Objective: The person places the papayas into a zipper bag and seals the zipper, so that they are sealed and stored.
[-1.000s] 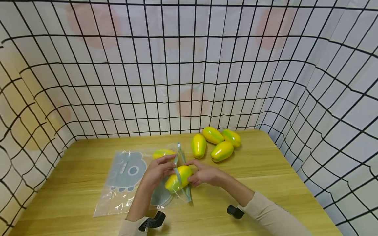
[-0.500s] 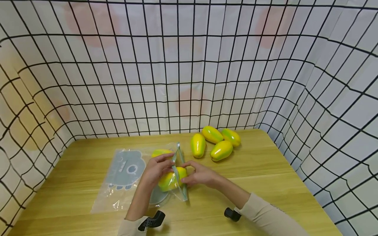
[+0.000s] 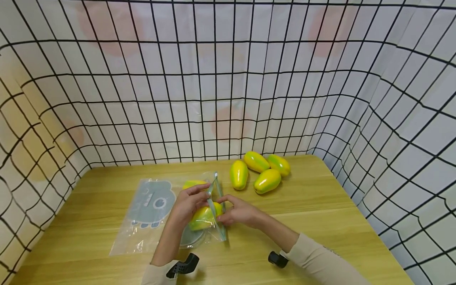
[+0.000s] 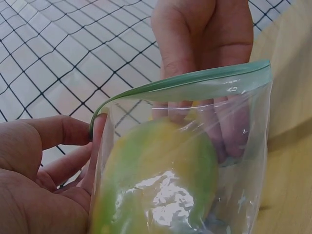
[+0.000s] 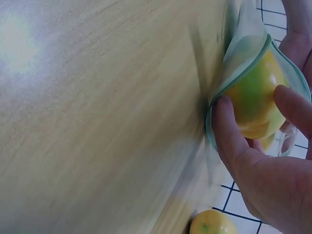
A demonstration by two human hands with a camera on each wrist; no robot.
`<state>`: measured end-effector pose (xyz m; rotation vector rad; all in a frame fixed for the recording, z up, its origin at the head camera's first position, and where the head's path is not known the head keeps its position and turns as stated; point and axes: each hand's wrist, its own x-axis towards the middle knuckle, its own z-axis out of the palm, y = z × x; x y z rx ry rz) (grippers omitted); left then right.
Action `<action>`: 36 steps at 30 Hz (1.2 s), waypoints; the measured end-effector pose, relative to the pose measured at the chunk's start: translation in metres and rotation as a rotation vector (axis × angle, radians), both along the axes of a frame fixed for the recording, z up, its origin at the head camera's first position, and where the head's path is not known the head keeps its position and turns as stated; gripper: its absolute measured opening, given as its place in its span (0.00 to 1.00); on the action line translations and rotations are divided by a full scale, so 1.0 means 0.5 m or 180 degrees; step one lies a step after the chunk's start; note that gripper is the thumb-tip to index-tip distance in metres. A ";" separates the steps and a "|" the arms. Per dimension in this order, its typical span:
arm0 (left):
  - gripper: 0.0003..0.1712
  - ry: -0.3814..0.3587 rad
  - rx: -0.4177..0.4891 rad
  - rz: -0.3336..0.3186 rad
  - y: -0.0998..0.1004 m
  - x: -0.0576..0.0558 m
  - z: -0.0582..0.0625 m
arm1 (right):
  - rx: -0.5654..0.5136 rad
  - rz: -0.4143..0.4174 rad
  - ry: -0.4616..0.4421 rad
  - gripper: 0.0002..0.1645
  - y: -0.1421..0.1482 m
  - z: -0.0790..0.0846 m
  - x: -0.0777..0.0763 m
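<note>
A clear zip bag (image 3: 124,237) with a blue-grey cartoon print lies on the wooden table, its mouth spread toward the right. My left hand (image 3: 188,205) pinches the bag's green-edged rim, seen closely in the left wrist view. Just inside the mouth is a glossy yellow-green papaya (image 5: 256,92). My right hand (image 3: 242,211) reaches into the opening and holds this fruit's near end, thumb and fingers on either side of it. Another papaya (image 3: 192,184) shows at the bag's far side, partly hidden behind my left hand.
Several loose papayas, one of them a front papaya (image 3: 267,181), lie grouped at the back of the table (image 3: 320,206), right of centre. Black mesh netting (image 3: 221,99) over pale cloth encloses the back and sides.
The held papaya has slid left, deeper into the bag, with my right hand following it. My left hand stays at the rim, and the bag's mouth has shifted slightly left.
</note>
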<state>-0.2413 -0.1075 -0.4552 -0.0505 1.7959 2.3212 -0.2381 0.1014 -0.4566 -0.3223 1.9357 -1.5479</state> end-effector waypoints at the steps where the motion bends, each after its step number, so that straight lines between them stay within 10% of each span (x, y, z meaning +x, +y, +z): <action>1: 0.23 -0.0001 0.0002 -0.0003 0.000 0.000 0.000 | 0.0009 -0.0008 0.0002 0.33 0.000 0.000 0.001; 36: 0.21 0.0020 -0.0081 0.0142 0.006 0.000 0.002 | -0.0024 0.0061 0.0175 0.26 0.005 -0.005 0.007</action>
